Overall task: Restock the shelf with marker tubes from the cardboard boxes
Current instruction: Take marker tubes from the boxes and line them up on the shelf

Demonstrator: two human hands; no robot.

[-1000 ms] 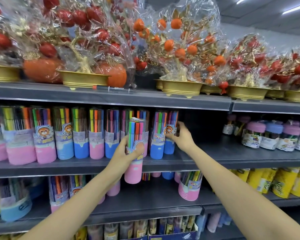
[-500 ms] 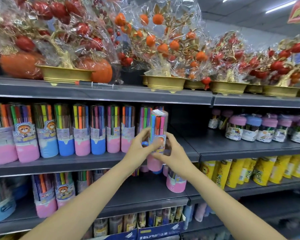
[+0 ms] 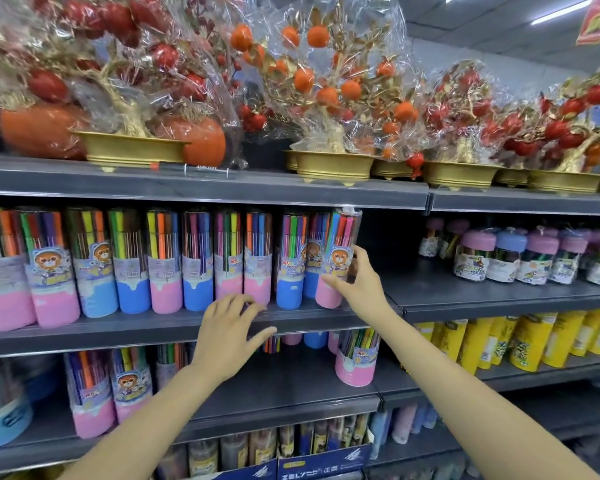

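While the right hand (image 3: 357, 289) pinches the clear pink-based marker tube (image 3: 338, 261) at the row's right end on the grey metal shelf (image 3: 187, 323), seat it upright beside its blue-based neighbour (image 3: 291, 265). Left hand (image 3: 229, 327) hovers spread, holding nothing; use it to steady the row.

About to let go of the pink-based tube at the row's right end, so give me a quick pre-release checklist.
1. Pink-based marker tube on the middle shelf, base down: ok.
2. Tube upright: not ok, its top leans slightly right.
3. Right hand holding it: ok, fingers curl round its right side.
4. Left hand free: ok, open, holding nothing, in front of the shelf edge.
5. Tube in line with the blue-based tube beside it: ok.
6. Room behind the tube: cannot tell, hidden.
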